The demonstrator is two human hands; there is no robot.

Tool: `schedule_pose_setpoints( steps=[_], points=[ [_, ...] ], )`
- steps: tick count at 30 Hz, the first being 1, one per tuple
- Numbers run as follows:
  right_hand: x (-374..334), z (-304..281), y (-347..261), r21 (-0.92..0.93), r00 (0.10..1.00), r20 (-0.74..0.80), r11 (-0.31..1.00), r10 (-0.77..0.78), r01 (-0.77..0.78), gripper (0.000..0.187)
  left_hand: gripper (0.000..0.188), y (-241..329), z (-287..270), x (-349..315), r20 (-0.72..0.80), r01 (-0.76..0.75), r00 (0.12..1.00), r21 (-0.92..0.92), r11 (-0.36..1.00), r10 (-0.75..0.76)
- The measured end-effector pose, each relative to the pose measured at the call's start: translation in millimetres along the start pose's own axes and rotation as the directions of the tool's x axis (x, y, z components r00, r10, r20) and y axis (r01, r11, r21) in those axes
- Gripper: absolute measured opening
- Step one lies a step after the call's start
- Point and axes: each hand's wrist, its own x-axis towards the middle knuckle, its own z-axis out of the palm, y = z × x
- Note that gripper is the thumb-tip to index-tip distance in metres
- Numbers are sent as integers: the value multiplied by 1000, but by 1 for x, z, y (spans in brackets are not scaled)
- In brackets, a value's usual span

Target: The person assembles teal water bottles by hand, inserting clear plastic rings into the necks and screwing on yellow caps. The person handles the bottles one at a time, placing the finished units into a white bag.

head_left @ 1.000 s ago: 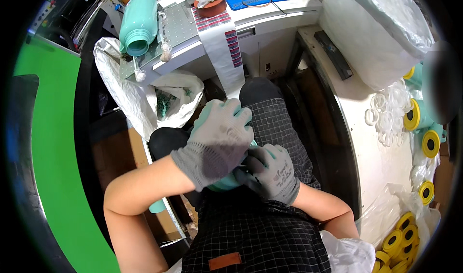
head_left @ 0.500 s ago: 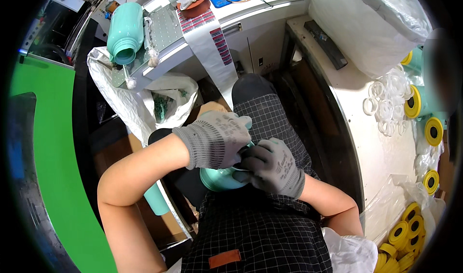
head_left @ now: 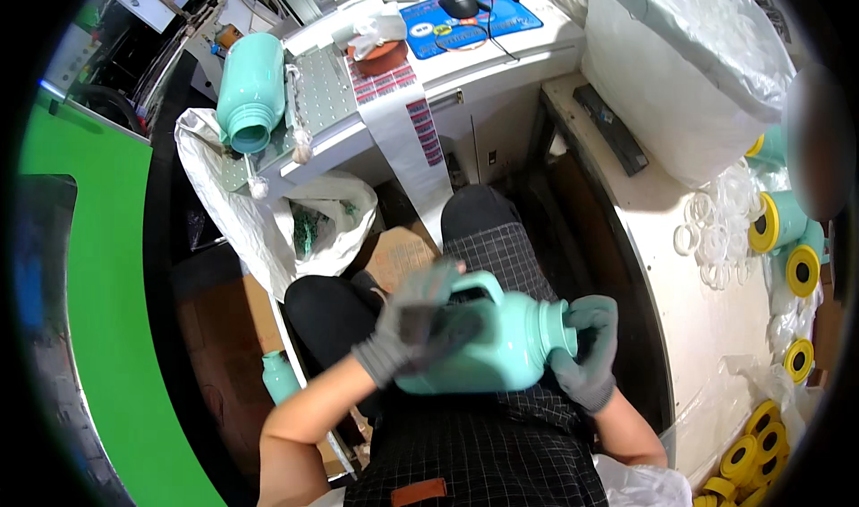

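Across my lap lies a mint-green plastic jug [head_left: 514, 350] on its side, its loop handle upward and its open neck pointing right. My right hand [head_left: 591, 350], in a grey glove, grips the jug's neck at the mouth, thumb below and fingers above. Smeared by motion, my left hand [head_left: 416, 315], gloved as well, is over the jug's left part, beside the handle. Its fingers do not show clearly, and it hides that end of the jug.
Another green jug [head_left: 252, 91] lies on the bench at the upper left, above a white sack [head_left: 233, 207]. A label strip [head_left: 407, 122] hangs off the bench. Clear rings [head_left: 711, 225] and yellow caps [head_left: 738, 458] sit on the right table, near a big white bag [head_left: 684, 68].
The jug, mostly hidden under both hands before, now lies lengthwise with its mouth to the right. My right hand has shifted right onto the neck; the left has moved lower and blurs.
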Motion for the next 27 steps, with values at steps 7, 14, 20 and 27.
schedule_pose_setpoints(
  steps=[7, 14, 20, 27],
  points=[
    [-4, -44, -15, 122, 505, 505, 521, 700, -845, 73, 47, 5, -5, 34, -41, -180, 983, 11, 984, 180],
    [-6, -41, 11, 274, 919, -163, 912, 358, -307, 97, 37, -152, -37, 169, -563, 96, 809, 412, 906, 170],
    [-33, -20, 39, 83, 941, -246, 972, 233, -219, 104, 33, -201, -44, 212, -524, 153, 834, 518, 842, 171],
    [-33, -10, 42, 87, 954, -148, 965, 259, -249, 108, 32, -182, -47, 220, -538, 285, 843, 440, 852, -4]
  ],
)
